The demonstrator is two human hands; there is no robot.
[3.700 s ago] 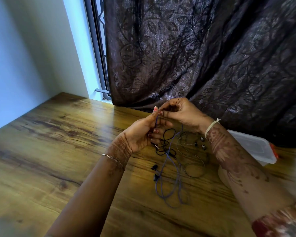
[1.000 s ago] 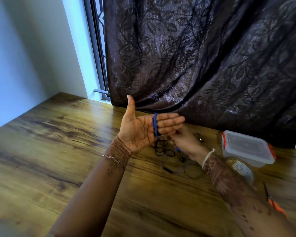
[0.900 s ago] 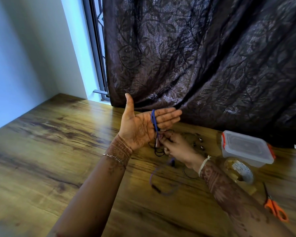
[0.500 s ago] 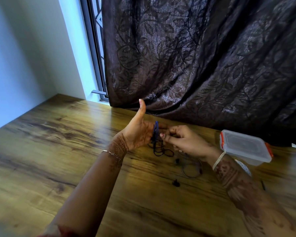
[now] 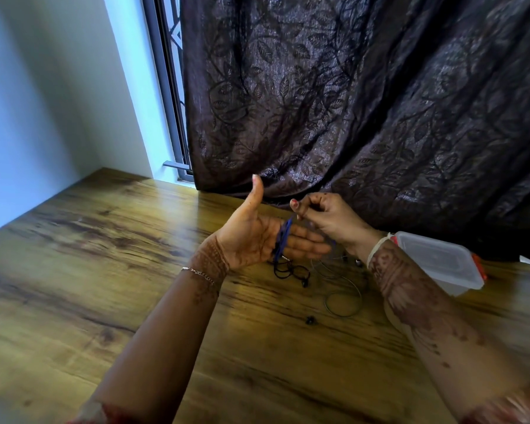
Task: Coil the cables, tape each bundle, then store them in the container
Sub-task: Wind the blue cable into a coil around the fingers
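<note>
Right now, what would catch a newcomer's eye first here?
The flat left hand mid-frame stands out, a thin blue cable wound round its fingers, the right hand pinching it just above. Below them, loose black and grey wires lie on the wooden table; a clear lidded plastic container sits at right.

I see the blue cable (image 5: 283,238) looped tight around the left hand's (image 5: 254,240) straight fingers. Below it on the table (image 5: 104,270), a black cable (image 5: 288,272) lies tangled. A thin grey cable (image 5: 343,301) is loosely coiled beside it, and the lidded clear container (image 5: 441,261) sits further right.
</note>
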